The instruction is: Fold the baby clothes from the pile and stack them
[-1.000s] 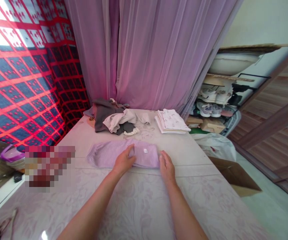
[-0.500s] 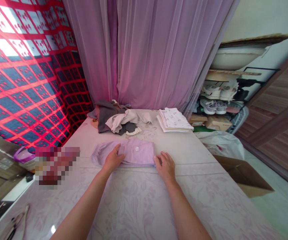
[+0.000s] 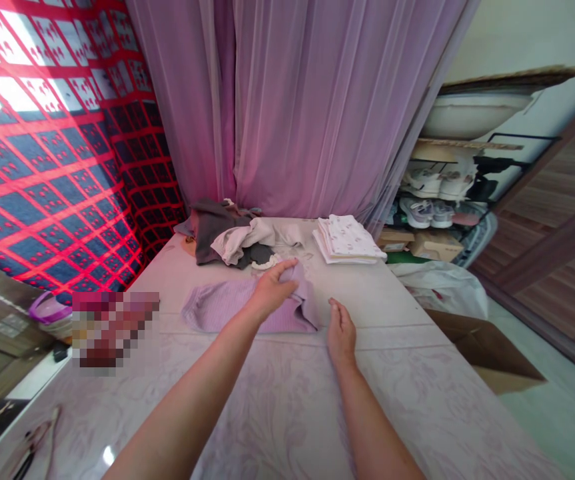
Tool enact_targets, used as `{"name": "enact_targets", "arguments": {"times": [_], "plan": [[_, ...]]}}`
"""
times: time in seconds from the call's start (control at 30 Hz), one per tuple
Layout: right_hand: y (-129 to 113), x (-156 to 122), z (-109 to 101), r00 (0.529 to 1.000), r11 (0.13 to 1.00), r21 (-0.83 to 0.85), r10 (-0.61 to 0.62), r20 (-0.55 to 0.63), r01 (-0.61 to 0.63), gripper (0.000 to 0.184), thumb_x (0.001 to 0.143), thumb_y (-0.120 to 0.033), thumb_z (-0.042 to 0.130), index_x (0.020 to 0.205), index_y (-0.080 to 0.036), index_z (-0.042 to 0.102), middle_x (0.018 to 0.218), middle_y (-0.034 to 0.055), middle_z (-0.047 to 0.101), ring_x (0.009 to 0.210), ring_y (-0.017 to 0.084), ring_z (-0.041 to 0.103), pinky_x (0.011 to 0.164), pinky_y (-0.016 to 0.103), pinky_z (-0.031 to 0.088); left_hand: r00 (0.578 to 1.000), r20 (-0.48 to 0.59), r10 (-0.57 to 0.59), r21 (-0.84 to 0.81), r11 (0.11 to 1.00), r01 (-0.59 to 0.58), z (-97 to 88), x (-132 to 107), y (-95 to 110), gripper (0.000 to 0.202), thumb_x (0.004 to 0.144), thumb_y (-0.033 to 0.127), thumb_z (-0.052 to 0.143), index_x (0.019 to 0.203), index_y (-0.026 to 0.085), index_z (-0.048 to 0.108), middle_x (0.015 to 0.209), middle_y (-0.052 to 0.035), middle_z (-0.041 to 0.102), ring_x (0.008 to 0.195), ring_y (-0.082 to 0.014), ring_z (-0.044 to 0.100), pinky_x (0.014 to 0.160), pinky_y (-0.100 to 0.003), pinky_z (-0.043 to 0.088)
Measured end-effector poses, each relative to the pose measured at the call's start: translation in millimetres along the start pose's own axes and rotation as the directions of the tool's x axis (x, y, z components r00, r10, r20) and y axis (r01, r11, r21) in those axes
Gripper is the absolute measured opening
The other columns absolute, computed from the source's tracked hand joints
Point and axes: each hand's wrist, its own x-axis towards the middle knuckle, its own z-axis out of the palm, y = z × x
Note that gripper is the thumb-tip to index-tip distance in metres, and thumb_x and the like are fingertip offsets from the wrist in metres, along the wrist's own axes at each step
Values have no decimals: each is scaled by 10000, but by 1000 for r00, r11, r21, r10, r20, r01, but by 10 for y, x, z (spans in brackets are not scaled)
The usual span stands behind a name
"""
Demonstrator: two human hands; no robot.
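A folded lavender garment (image 3: 227, 303) with fine ribbing lies flat across the middle of the table; its exact kind does not show. My left hand (image 3: 274, 293) reaches over it and pinches its right end, which is raised off the table at the far corner. To the right of the cloth, my right hand (image 3: 342, 333) is apart from it, holding nothing, with its fingers extended and close together. The small label seen on the garment earlier is hidden now.
Behind the garment lies a loose heap of grey and beige clothes (image 3: 217, 230). A neat stack of white printed cloth (image 3: 350, 239) sits at the back right. An open cardboard box (image 3: 487, 353) stands beyond the right edge. A purple curtain (image 3: 312, 113) hangs behind the table (image 3: 267, 407).
My left hand has moved right and away from me, taking the garment's right end and lifting it. My right hand has let go of the right edge and shifted slightly right.
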Motion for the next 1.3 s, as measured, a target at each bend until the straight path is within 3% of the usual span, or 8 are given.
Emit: {"name": "enact_targets", "arguments": {"times": [0.17, 0.33, 0.43, 0.63, 0.77, 0.9, 1.07, 1.3], "plan": [[24, 23, -30, 996, 992, 102, 84, -41, -79, 570, 873, -523, 313, 1122, -113, 621, 1151, 160, 654, 1086, 234, 591, 943, 371, 434, 992, 119, 33, -101, 995, -21, 173, 52, -38, 559, 724, 185, 641, 1274, 243, 558, 1006, -6, 669, 699, -86, 597, 628, -199, 501], [74, 50, 13, 995, 992, 102, 86, -55, -80, 558, 876, -524, 306, 1106, -128, 626, 1134, 156, 661, 1070, 229, 603, 904, 353, 459, 996, -82, -47, 369, 926, 74, -317, -48, -619, 518, 679, 86, 619, 1168, 258, 631, 1125, -13, 661, 1002, -184, 607, 835, -282, 497], [81, 37, 44, 998, 997, 66, 36, -45, -33, 505, 868, -498, 343, 1104, -147, 620, 1133, 139, 664, 1061, 220, 603, 907, 348, 457, 985, -118, -125, 425, 890, 164, -550, -141, -817, 531, 691, 137, 638, 1209, 250, 609, 1055, -16, 681, 913, -182, 639, 767, -267, 516], [75, -22, 14, 986, 992, 32, -125, 112, 122, 512, 748, -316, 461, 1234, -164, 519, 1347, 129, 524, 1237, 233, 482, 1006, 389, 399, 942, -51, -332, 11, 943, 333, -411, -121, -635, 574, 739, 166, 634, 1298, 236, 518, 1028, -29, 674, 728, -113, 636, 630, -222, 530], [51, -59, -26, 909, 928, -140, -294, 297, 346, 677, 654, -204, 494, 1328, -170, 436, 1447, 127, 402, 1327, 249, 374, 1079, 426, 321, 958, -6, -288, -147, 948, 284, -204, -27, -394, 546, 742, 163, 646, 1270, 256, 541, 1027, -21, 677, 756, -107, 636, 656, -211, 526], [46, -78, -45, 906, 850, -336, -330, 264, 407, 663, 692, -194, 492, 1349, -151, 417, 1369, 149, 480, 1276, 266, 427, 1045, 456, 360, 975, 38, -221, -254, 941, 223, -66, 34, -203, 564, 718, 174, 681, 1262, 243, 553, 1027, -25, 668, 723, -85, 619, 664, -213, 526], [97, -93, -144, 941, 785, -525, -228, 250, 329, 614, 751, -192, 465, 1364, -181, 422, 1350, 134, 503, 1255, 264, 441, 1020, 449, 365, 980, 6, -198, -171, 965, 196, -36, 26, -187, 522, 722, 173, 649, 1232, 269, 584, 1007, -4, 671, 749, -99, 620, 649, -201, 511], [131, -63, -212, 908, 699, -623, -95, 408, 353, 611, 783, -182, 465, 1379, -312, 437, 1437, 77, 426, 1302, 257, 394, 1032, 463, 313, 960, -58, -275, 193, 940, 282, -376, -174, -629, 556, 725, 159, 579, 1268, 272, 561, 849, 22, 672, 583, -92, 564, 557, -208, 466]]}}
